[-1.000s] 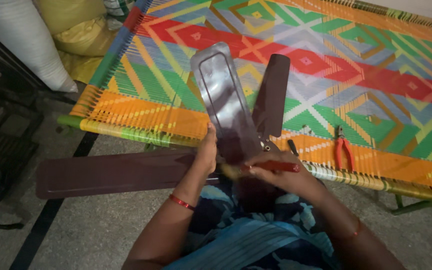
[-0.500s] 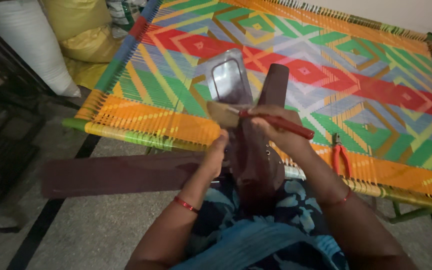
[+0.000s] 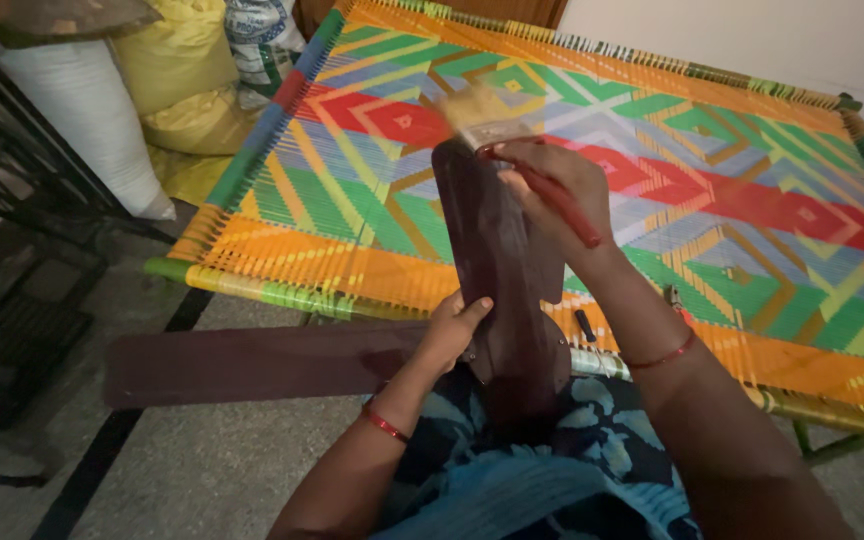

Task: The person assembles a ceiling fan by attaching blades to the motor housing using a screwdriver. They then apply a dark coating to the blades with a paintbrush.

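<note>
My left hand point(image 3: 452, 325) gripped the lower edge of the dark brown fan blade point(image 3: 497, 270) standing upright at frame centre; my right hand point(image 3: 552, 190) clenched a red-handled brush point(image 3: 512, 150) at its top, over the woven cot point(image 3: 752, 200). Another blade point(image 3: 252, 362) lay lower left

Dark brown fan blade point(image 3: 497, 260) standing near upright, long and flat, its base gripped low by the left hand point(image 3: 452, 325), brush point(image 3: 512, 135) with red handle and pale blurred bristles at the blade's top edge, held in the right hand point(image 3: 552, 190)
</note>
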